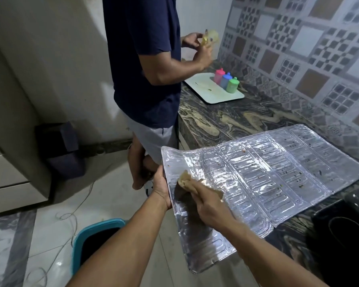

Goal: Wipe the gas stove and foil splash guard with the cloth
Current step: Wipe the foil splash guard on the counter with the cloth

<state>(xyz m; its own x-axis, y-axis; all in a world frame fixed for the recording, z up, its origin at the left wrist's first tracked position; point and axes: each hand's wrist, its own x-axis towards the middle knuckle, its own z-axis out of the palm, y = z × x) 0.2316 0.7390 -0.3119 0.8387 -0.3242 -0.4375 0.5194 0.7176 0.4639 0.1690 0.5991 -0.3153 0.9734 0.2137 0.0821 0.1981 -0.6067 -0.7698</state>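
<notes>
Foil splash guard [267,172] lies unfolded and flat on the marbled counter [226,119], its near-left panel overhanging the counter edge above the floor. Surface is embossed silver with rounded rectangular ribs in rows, creased along the fold lines; small dark and reddish specks are scattered over the panels farther from the overhang. Left hand [161,186] grips the overhanging edge of the guard, fingers curled under it and thumb on the rim. Right hand [207,203] is closed on a crumpled tan cloth [186,179], pressing it down on the guard's left panel just beside the left hand; part of the cloth sticks out past the fingertips. Beyond the guard, farther along the counter, a pale tray [207,88] carries three small lidded containers, pink [219,75], blue [226,79] and green [232,84], touching in a row; contents cannot be told. Below the guard's overhang on the floor stands a teal-rimmed bin [95,241] with a dark interior, contents not discernible. To the right of the guard a black object [348,220] sits at the counter's near end, partly cut off by the frame. A second person [143,65] in a dark shirt and light shorts stands at the counter beyond the guard's left corner, holding a yellowish item in both hands. A thin wire [71,214] trails loosely over the floor tiles left of the bin.
</notes>
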